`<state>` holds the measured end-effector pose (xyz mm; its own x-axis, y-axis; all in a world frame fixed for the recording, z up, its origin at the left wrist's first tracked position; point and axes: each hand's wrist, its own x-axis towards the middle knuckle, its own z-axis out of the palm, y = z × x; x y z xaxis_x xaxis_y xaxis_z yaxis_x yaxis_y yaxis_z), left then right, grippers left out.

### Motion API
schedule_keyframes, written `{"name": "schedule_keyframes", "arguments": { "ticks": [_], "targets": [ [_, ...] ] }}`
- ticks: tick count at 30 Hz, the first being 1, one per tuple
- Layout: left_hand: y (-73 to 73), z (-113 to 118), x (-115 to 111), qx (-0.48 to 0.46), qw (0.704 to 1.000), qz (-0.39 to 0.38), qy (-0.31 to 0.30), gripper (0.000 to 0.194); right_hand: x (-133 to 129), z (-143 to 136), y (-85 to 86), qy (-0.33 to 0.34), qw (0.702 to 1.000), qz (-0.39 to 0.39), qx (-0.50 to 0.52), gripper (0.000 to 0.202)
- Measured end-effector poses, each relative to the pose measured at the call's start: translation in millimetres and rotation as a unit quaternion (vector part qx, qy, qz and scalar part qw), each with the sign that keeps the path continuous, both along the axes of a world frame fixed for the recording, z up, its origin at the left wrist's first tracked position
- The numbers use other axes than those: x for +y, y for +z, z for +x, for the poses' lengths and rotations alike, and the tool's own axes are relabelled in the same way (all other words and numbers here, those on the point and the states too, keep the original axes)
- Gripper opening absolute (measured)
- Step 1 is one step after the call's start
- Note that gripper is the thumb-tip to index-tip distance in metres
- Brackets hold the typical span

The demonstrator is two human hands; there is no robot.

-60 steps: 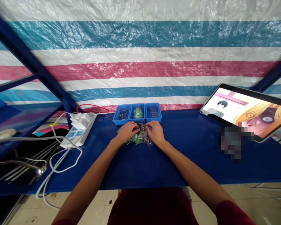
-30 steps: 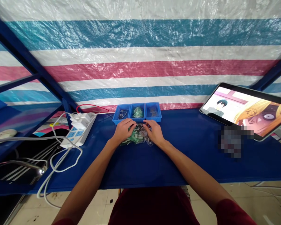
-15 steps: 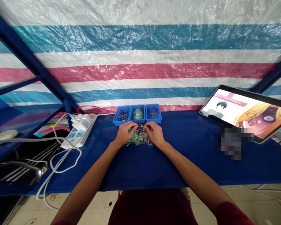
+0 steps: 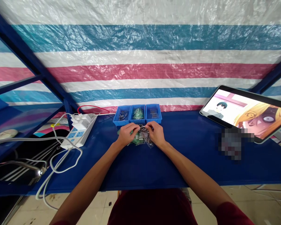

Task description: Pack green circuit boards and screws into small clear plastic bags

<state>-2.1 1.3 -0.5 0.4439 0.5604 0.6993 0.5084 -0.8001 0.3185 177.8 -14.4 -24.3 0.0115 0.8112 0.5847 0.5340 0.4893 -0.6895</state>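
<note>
My left hand and my right hand face each other over a pile of small plastic bags, some green, some clear with dark metal pieces. Thumb and fingers are pressed together on each hand, and whatever they pinch is too small to make out. Just behind stand three blue bins: the left bin holds thin metal pieces, the middle bin green-tinted bags, and the right bin small clear or grey pieces.
On the blue table, a white power strip with plugs and looping cables lies left. A tablet leans at the right, beside a pixelated item. Striped sheeting hangs behind.
My left hand has shifted slightly right and down over the bags. My right hand has moved very little, its fingertips a bit further right.
</note>
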Motion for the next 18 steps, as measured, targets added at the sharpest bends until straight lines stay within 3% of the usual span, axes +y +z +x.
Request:
{"name": "schedule_keyframes", "arguments": {
  "ticks": [11, 15, 18],
  "targets": [
    [5.4, 7.9, -2.2, -0.156, 0.974, -0.159, 0.031, 0.021, -2.7, -3.6, 3.4, 0.048, 0.996, -0.016, 0.070, 0.023],
    [5.1, 9.4, -3.0, -0.154, 0.977, -0.148, 0.025, 0.020, -3.5, -3.9, 2.8, 0.056, 0.997, -0.007, 0.048, 0.025],
    [3.2, 7.1, -2.0, -0.114, 0.989, -0.087, 0.026, 0.017, -3.4, -3.1, 2.2, 0.042, 0.998, -0.004, 0.036, 0.028]
  ]
}}
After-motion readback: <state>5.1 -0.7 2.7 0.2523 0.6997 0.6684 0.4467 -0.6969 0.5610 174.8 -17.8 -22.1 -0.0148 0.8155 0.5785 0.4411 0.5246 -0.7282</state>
